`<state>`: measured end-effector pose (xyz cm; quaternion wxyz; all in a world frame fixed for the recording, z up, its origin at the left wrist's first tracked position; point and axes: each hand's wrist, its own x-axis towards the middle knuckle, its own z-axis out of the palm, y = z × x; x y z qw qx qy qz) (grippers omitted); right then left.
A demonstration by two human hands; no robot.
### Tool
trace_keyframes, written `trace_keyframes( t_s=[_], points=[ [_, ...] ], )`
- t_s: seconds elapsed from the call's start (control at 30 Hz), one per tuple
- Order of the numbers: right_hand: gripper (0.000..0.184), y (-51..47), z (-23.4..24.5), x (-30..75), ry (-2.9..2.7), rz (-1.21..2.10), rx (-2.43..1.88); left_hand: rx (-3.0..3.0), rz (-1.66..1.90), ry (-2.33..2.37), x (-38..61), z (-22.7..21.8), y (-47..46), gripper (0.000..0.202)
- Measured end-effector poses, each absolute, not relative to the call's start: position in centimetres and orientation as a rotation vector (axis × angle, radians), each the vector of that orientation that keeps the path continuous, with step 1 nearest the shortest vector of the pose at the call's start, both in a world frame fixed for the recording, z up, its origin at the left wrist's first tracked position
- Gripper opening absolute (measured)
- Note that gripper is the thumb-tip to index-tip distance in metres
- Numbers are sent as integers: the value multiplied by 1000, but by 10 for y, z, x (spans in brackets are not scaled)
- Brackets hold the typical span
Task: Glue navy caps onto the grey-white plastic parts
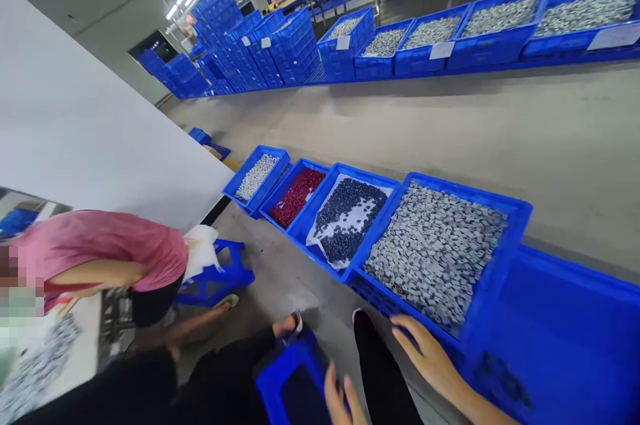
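Note:
My right hand (430,353) rests with fingers spread on the near rim of a blue crate (515,212) filled with small grey parts (440,248). It holds nothing. My left hand (340,398) shows at the bottom edge, fingers apart, touching the blue plastic stool (287,378) below me. My black-trousered legs lie between the two hands. To the right stands another blue crate (565,332) with only a few dark pieces in it.
Along the concrete floor sit crates of dark blue parts (347,212), red parts (299,195) and pale parts (256,176). A person in a pink shirt (105,248) sits at left beside a second blue stool (215,275). More stacked blue crates (280,45) line the back.

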<state>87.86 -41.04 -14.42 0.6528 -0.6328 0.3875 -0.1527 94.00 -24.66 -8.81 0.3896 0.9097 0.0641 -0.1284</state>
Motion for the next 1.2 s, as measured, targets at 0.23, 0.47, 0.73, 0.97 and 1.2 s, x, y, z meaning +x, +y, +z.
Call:
trace_keyframes(
  t_s=[0.23,0.47,0.73,0.97,1.2],
  points=[
    [30,-482,-432,1175,1302,-622,-1387,2275,-333,-252,1212,-414,-409,35],
    [49,-482,-561,1232,1737,-694,-1439,2303,-533,-239,1261,-566,-411,31],
    [36,-475,-545,1237,1332,-591,-1294,2185,-694,-115,1269,-543,-433,33],
    [39,-469,-539,1248,1185,-633,-762,2013,-589,-56,1272,-517,-445,32],
    [27,-469,-459,1229,1042,-657,-490,1828,-433,-53,1249,-448,-439,28]
  ],
)
